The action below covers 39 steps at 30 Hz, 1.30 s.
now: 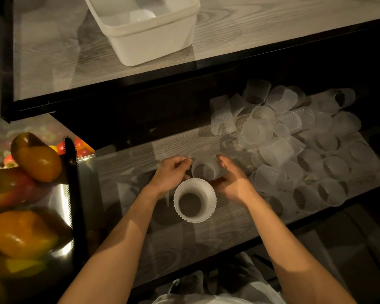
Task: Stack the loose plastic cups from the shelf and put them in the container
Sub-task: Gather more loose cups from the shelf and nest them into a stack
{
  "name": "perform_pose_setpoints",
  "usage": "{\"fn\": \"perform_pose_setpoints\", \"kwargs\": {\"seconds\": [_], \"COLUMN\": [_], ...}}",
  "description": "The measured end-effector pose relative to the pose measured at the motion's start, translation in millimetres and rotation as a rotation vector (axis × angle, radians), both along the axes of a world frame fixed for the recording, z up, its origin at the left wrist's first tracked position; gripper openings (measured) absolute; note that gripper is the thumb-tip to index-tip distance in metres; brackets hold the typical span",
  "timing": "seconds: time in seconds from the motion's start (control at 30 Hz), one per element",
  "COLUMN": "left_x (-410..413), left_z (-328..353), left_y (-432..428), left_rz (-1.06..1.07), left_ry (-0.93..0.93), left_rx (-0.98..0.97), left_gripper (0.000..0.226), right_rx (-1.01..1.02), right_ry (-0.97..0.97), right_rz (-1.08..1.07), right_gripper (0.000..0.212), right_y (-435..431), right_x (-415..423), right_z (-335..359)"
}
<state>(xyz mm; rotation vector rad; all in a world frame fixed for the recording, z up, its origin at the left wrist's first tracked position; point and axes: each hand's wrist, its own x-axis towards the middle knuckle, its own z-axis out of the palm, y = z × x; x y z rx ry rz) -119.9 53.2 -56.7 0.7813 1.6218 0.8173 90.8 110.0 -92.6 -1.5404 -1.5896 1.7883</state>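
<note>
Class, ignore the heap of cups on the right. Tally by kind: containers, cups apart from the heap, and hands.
White rectangular plastic container: 1
Translucent ribbed plastic cups apart from the heap: 2, upright cup, cup on its side
Bare hands: 2, left hand, right hand
Total: 5

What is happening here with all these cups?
A person is sorting plastic cups on the lower shelf. The right hand holds one cup on its side; the left hand is at its rim. An upright ribbed cup stands nearer the person. Many loose cups lie piled to the right. The white container sits on the shelf above.
</note>
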Motion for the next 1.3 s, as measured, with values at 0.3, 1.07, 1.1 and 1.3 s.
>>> {"fn": "perform_pose_setpoints", "kwargs": {"seconds": [0.3, 1.07, 1.1, 1.3], "left_x": [-19.4, -2.3, -1.9, 1.6], "left_z": [71.0, 142.4, 142.5, 143.8], "left_y": [11.4, -99.9, -101.4, -108.3], "left_rz": [0.095, -0.042, -0.040, -0.050], "left_ry": [-0.012, -0.005, -0.001, -0.009], "left_rx": [0.212, 0.445, 0.451, 0.470], "left_gripper": [0.017, 0.017, 0.017, 0.018], "right_rx": [0.244, 0.285, 0.287, 0.289], "right_ry": [0.071, 0.171, 0.171, 0.157], "right_rz": [0.043, 0.453, 0.453, 0.471], "right_gripper": [0.065, 0.042, 0.042, 0.042], "right_y": [8.1, -43.4, -45.0, -50.8], "right_x": [-21.4, 22.3, 22.8, 25.5], "right_z": [112.2, 199.8, 200.0, 201.4]}}
